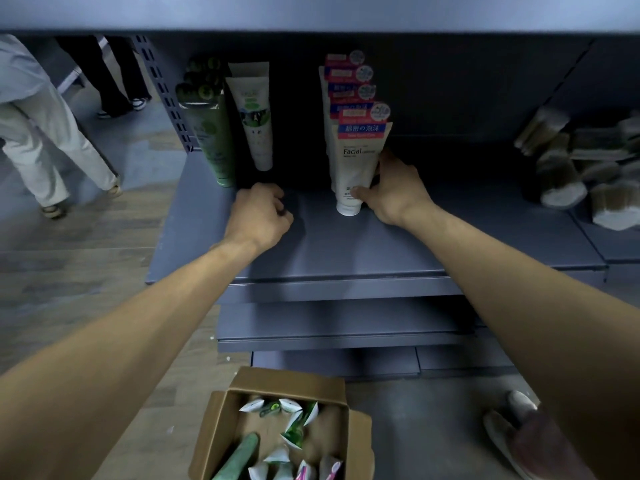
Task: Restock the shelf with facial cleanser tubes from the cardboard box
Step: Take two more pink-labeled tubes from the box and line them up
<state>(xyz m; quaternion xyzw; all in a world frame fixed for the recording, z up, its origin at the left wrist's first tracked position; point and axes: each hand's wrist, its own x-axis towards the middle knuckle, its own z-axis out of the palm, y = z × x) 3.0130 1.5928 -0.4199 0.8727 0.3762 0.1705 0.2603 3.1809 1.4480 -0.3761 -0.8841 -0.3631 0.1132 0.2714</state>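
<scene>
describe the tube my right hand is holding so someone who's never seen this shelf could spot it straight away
On the grey shelf, find the row of white tubes with red and blue headers. It is the front tube, cap down, marked Facial, in the grip of the right hand. The tubes to its left are green-labelled.

Dim, cool bluish light; the back of the dark grey metal shelf (346, 244) sinks into deep shadow toward 12 o'clock. Wide-angle bending curves the edges. The pale bundled brushes (568, 174) at 3 o'clock are blurred, colours muted.
</scene>
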